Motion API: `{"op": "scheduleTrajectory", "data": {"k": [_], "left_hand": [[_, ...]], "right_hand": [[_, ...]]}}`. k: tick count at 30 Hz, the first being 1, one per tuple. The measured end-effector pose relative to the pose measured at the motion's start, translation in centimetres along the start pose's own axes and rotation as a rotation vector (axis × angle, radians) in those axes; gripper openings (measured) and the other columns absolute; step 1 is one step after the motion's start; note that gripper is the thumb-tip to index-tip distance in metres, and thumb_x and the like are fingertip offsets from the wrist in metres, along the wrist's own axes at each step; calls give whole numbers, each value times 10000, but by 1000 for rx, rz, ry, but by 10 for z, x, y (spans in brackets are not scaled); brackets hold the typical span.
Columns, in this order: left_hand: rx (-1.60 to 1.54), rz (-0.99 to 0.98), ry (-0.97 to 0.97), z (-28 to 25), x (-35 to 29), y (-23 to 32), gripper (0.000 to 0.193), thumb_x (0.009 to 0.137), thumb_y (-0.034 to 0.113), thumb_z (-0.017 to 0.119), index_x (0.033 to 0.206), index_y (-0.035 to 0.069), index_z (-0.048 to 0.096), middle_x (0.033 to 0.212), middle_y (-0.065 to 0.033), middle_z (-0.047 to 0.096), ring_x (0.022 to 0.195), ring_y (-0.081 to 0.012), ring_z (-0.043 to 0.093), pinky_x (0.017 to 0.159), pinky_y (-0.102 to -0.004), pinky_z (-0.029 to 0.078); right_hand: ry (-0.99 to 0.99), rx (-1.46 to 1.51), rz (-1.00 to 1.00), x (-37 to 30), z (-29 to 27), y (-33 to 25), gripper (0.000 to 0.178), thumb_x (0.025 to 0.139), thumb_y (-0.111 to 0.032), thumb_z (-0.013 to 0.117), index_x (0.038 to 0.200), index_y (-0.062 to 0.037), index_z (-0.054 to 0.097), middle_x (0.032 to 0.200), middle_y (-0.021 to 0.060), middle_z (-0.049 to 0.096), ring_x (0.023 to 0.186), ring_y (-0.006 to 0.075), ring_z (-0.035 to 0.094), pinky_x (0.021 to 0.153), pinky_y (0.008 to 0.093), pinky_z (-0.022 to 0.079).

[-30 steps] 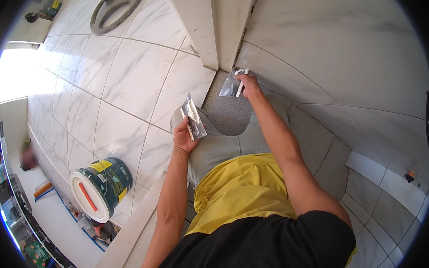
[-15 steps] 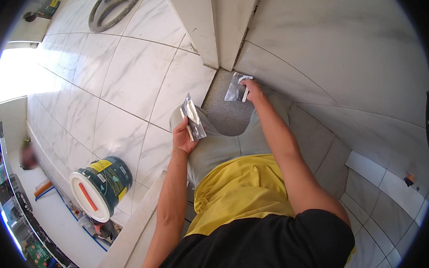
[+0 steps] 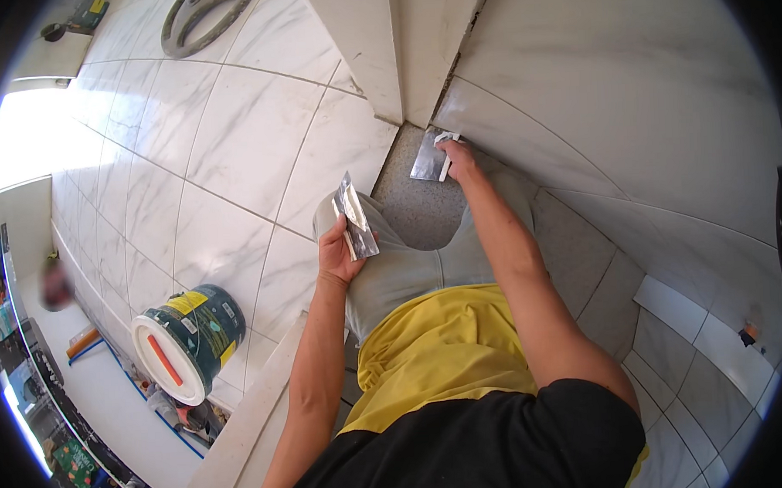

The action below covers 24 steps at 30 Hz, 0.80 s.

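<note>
The left hand (image 3: 339, 251) has its fingers wrapped around a metal scraper (image 3: 351, 218) smeared with pale paste, by the grey trousers (image 3: 397, 277). The right hand's (image 3: 459, 159) fingers clasp a second scraper (image 3: 426, 158) over the rough grey floor strip (image 3: 411, 210), near the door frame's (image 3: 416, 55) foot. A lidded green bucket (image 3: 210, 332) sits leftward on marble-patterned tiles (image 3: 232, 199).

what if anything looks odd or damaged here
The dark seam between the pale post and the wall tile looks odd: it is ragged, unlike the neater joints between the floor tiles. Its lower end lies just beyond the scraper in the right hand. I see no clear spill.
</note>
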State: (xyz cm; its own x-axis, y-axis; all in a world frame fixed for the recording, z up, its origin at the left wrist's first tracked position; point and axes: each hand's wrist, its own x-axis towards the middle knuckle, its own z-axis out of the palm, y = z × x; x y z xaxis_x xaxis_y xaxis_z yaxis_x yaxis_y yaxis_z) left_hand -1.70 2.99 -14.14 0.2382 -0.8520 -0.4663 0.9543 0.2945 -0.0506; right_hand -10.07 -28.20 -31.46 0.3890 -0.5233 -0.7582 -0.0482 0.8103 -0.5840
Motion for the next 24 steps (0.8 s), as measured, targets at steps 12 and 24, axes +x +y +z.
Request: {"op": "scheduleTrajectory", "data": {"k": [12,24], "left_hand": [[-9,-3,-18,0,0,0,280,952,218,447,1171,82,556,1094,-109,647,972,-277,635,939,-511,426],[8,0,14,3,-1,-1,276,949,219,454,1165,82,558,1084,-107,650,968,-273,636,931,-508,434]], "right_hand": [[-9,15,-71,-21,8,-9,276,675,9,645,945,46,600,852,132,625,747,251,624,686,388,516],[80,-125,-15,-9,12,-4,228,699,24,654,921,14,602,869,112,626,794,253,631,732,415,524]]}}
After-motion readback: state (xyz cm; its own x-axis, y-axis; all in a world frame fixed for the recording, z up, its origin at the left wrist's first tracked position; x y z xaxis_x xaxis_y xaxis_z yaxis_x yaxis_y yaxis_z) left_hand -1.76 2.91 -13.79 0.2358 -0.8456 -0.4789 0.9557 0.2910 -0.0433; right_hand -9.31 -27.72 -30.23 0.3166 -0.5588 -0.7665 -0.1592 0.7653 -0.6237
